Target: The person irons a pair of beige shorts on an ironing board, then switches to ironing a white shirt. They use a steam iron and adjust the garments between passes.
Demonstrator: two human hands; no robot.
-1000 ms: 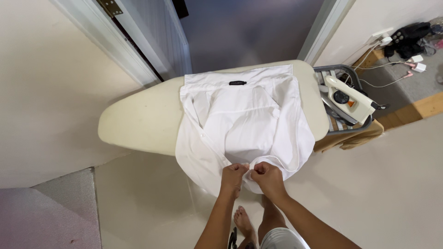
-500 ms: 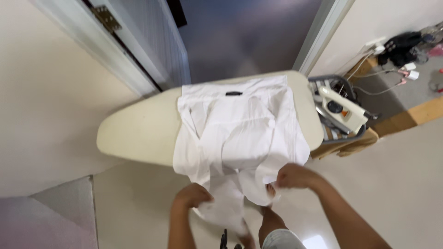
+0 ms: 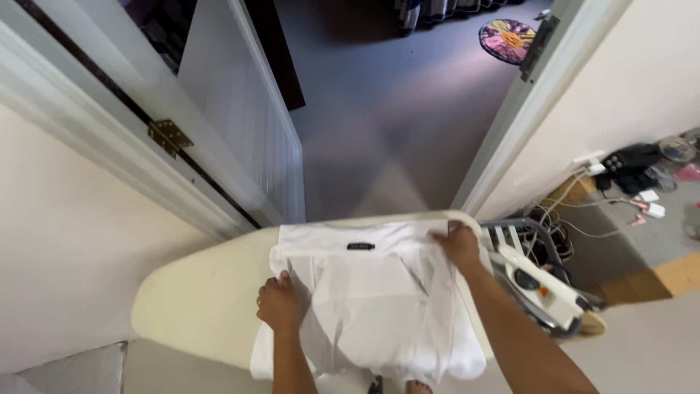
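A white shirt [image 3: 372, 306] lies spread across the cream ironing board [image 3: 197, 306], its collar end toward the open doorway and its lower part hanging off the near edge. The left hand [image 3: 279, 305] rests on the shirt's left edge with fingers curled onto the cloth (whether it pinches the fabric cannot be told). The right hand [image 3: 458, 244] lies at the shirt's far right corner, fingers bent down on the cloth near the board's rim. Just beside the right forearm, a white iron [image 3: 543, 286] sits on the metal rest [image 3: 503, 237] at the board's end; cables and plugs [image 3: 620, 179] lie on the floor beyond, near the wall. A white door [image 3: 240, 124] stands open to the left. A second ago both hands were bunched together at the hem on the near edge; now they are well apart, higher on the shirt.
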